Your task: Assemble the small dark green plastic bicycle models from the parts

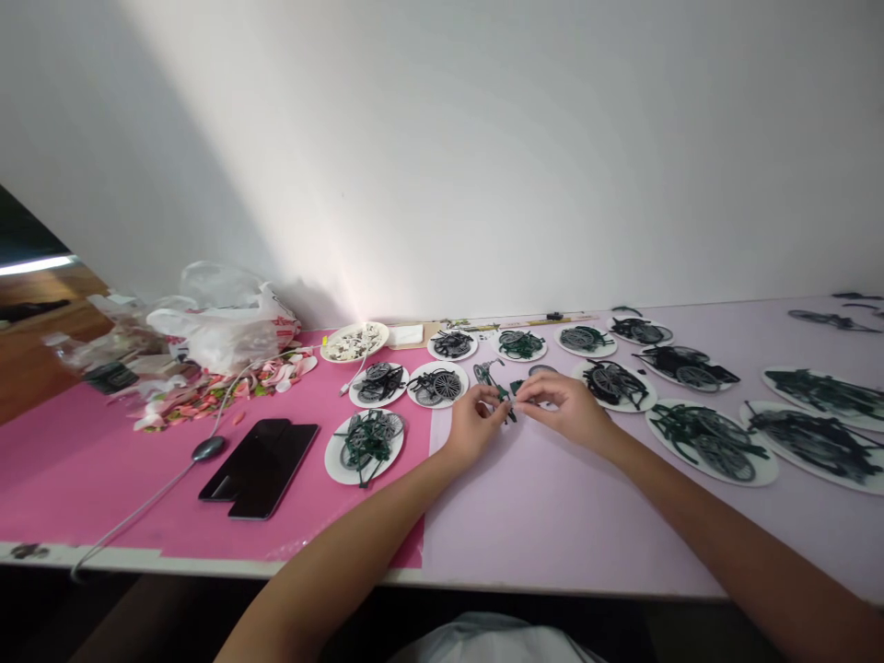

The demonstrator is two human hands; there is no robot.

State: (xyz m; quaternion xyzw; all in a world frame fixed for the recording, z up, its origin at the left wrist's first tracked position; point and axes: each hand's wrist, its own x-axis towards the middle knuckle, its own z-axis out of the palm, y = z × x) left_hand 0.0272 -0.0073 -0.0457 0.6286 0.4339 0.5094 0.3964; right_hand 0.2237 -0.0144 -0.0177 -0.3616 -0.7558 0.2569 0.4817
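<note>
My left hand (473, 425) and my right hand (561, 406) meet over the pale pink table (552, 516), fingers pinched together on a small dark green plastic part (512, 403) held between them. Just behind the hands lies a green toy bicycle frame piece (489, 373). Around them stand several white plates of black, grey and green bicycle parts, the nearest being one at the left (366, 445) and one at the right (614, 384).
A black phone (261, 466) lies on the bright pink mat (103, 479) at the left, beside a cable with an oval knob (208, 448). Farther left are plastic bags (221, 327) and pink-and-white scraps (207, 391). A white wall stands behind the table.
</note>
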